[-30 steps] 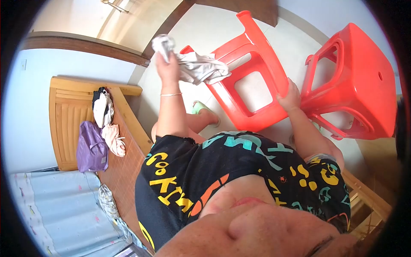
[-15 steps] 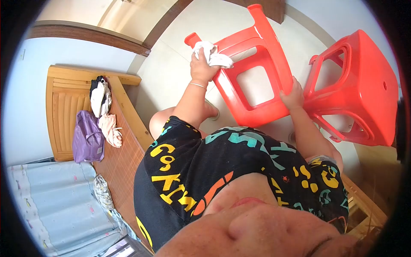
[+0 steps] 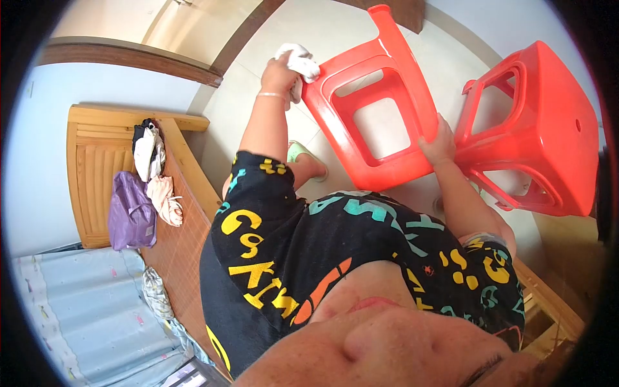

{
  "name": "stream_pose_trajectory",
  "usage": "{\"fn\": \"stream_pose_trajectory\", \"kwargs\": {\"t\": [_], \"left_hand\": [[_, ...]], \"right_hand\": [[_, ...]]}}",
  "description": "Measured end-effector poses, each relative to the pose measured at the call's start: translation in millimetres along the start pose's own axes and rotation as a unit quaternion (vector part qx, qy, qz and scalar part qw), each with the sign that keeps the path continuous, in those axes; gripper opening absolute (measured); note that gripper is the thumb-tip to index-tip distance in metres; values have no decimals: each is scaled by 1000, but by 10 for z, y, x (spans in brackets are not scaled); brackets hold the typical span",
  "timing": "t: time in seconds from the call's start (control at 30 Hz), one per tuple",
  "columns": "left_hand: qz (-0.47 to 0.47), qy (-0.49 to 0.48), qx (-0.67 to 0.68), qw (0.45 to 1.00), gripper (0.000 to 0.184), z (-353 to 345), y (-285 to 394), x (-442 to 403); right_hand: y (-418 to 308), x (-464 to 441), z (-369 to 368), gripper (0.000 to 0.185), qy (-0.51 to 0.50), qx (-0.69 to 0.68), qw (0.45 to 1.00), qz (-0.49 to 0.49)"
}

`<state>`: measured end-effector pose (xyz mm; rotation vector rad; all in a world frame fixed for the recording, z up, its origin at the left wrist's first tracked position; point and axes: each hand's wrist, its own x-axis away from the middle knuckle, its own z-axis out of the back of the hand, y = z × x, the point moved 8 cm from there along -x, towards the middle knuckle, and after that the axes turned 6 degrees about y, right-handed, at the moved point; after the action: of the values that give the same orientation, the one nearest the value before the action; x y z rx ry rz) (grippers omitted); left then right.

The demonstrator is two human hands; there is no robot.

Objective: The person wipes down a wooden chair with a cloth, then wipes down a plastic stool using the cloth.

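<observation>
My left hand (image 3: 277, 77), a band on its wrist, grips a bunched white cloth (image 3: 300, 62). The cloth lies against the upper left corner of a red plastic stool (image 3: 387, 175), where it and the hand hide a leg. That stool is tipped over, with another leg pointing up and away from me. My right hand (image 3: 440, 143) is closed on the stool's right side. Right beside this hand, a second red stool (image 3: 561, 135) also lies tilted, its seat facing right.
On the left stands a wooden bench or bed (image 3: 187, 164) bearing a purple bag (image 3: 131, 216) and clothes (image 3: 166, 200). A blue curtain (image 3: 90, 303) hangs at lower left. My foot in a green slipper (image 3: 303, 155) is on the tiled floor.
The cloth, hanging loose at first, is now bunched in my left hand. That hand went right to the stool's leg, then back up and left. My right hand stays on the stool.
</observation>
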<state>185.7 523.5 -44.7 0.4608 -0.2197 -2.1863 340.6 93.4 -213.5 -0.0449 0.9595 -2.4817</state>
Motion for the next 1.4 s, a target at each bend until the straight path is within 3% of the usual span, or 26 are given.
{"fn": "stream_pose_trajectory", "kwargs": {"t": [0.07, 0.2, 0.33, 0.53, 0.63, 0.77, 0.93, 1.0, 1.13, 1.33, 1.4], "left_hand": [[1, -145, -85, 986, 68, -263, 96, -54], [-8, -189, -16, 982, 69, -563, -95, -199], [-42, -162, -109, 980, 68, -293, 284, 372], [-130, -165, -102, 972, 62, -332, 386, 1133], [-117, -177, -86, 973, 68, -241, 494, 1426], [-115, -105, -106, 982, 84, -153, 614, 1650], [-92, -42, -73, 992, 86, -288, 362, 1505], [-18, -60, -30, 998, 81, -348, 195, 1378], [-20, -48, -57, 997, 68, -283, 315, 1120], [-73, -58, -132, 987, 64, -320, 869, 779], [-196, -73, -168, 963, 60, -448, 1268, 823]], "right_hand": [[-45, -8, 22, 85, 5, 3, 1000, 9], [-19, -10, 13, 84, 3, 4, 1000, -2], [-57, -11, 31, 84, -2, 15, 1000, -10], [-48, -7, 44, 84, -13, 10, 1000, -26], [-31, -1, 21, 85, -2, 21, 1000, -15], [-21, -4, 22, 86, -17, 14, 999, -23], [-1, -9, 10, 88, -37, 5, 999, -27], [-3, 3, 22, 88, -35, 1, 999, -28], [1, 30, 31, 90, -38, -4, 999, -32], [-35, 30, 58, 90, -40, 6, 999, -36], [3, 31, 20, 90, -38, 3, 999, -31]]}}
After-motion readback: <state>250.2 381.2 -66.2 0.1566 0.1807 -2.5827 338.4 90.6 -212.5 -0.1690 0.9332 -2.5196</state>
